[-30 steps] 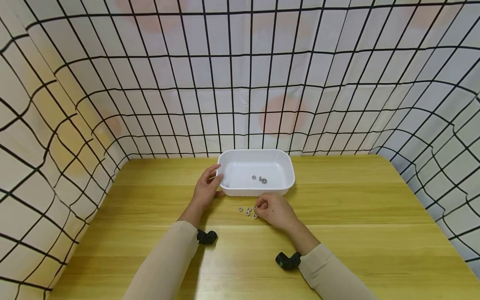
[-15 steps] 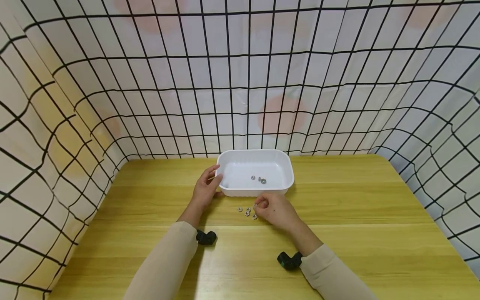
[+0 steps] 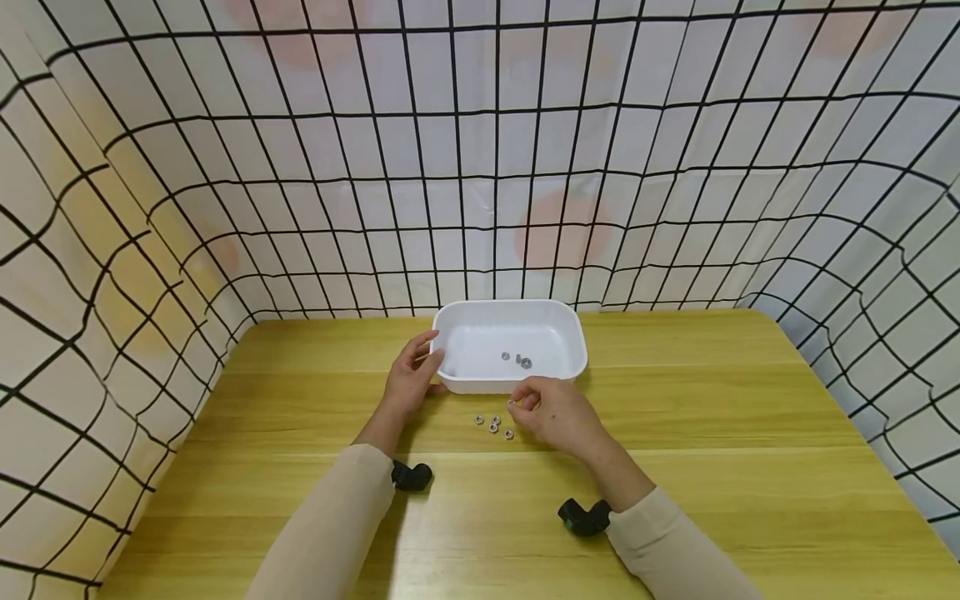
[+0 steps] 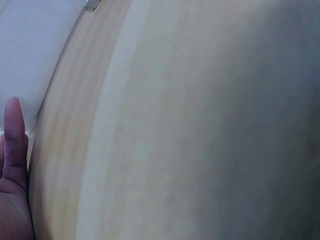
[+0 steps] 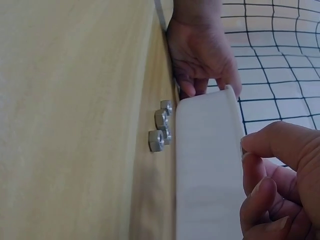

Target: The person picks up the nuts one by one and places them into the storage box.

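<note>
A white plastic tray (image 3: pixel 468 386) stands at the far side of the table. My left hand (image 3: pixel 408 379) holds its left end, thumb at the rim and other fingers against the outside wall. My right hand (image 3: pixel 558 417) pinches a small metal nut (image 5: pixel 243 149) between thumb and index finger, just in front of the tray's near wall; the fingers hide most of it. Several hex nuts (image 5: pixel 156 141) lie on the wood close to that wall. Inside the tray are three more nuts (image 3: pixel 527 363), one standing on edge.
The wooden table (image 3: pixel 712 400) extends to both sides. A white sheet behind a black grid net (image 3: pixel 495 192) encloses the back and sides. A black camera (image 3: pixel 585 517) is strapped to the right wrist, another (image 3: pixel 412 477) to the left.
My right hand has risen slightly off the table toward the tray's near rim, with the pinched nut. The left hand stays at the tray.
</note>
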`<move>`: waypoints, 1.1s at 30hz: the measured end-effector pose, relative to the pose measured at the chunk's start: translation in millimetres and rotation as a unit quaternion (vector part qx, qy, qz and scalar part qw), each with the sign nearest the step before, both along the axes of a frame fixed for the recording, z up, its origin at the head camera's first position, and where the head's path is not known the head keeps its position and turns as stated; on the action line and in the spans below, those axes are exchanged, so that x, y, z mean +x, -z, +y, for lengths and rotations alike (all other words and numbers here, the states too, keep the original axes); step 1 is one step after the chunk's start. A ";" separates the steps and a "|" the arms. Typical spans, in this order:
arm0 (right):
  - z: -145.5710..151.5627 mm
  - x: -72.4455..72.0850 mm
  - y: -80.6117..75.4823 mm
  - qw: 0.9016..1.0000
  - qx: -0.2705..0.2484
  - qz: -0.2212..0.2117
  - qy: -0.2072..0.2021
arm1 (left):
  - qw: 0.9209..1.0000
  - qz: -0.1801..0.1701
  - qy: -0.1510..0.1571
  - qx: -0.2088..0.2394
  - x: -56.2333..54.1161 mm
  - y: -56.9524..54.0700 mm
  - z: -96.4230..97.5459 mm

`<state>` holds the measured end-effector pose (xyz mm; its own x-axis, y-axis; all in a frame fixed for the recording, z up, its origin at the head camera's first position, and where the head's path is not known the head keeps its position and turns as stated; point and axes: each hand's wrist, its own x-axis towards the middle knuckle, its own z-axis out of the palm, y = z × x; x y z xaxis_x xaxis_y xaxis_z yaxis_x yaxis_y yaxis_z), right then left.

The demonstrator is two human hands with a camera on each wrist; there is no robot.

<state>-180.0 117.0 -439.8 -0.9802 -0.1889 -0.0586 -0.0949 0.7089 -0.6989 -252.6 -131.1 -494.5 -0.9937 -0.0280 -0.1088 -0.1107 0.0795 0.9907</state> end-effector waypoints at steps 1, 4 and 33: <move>0.1 0.0 -1.1 1.000 0.001 0.001 -0.001 | 1.000 0.000 0.000 0.000 0.1 -0.4 0.0; 0.6 0.3 -4.2 1.000 0.001 0.006 -0.004 | 1.000 -0.001 0.001 -0.003 0.2 -1.5 -0.1; 11.7 -3.1 -4.9 0.998 -0.030 0.056 -0.011 | 1.000 -0.015 0.003 -0.007 2.7 -3.0 0.5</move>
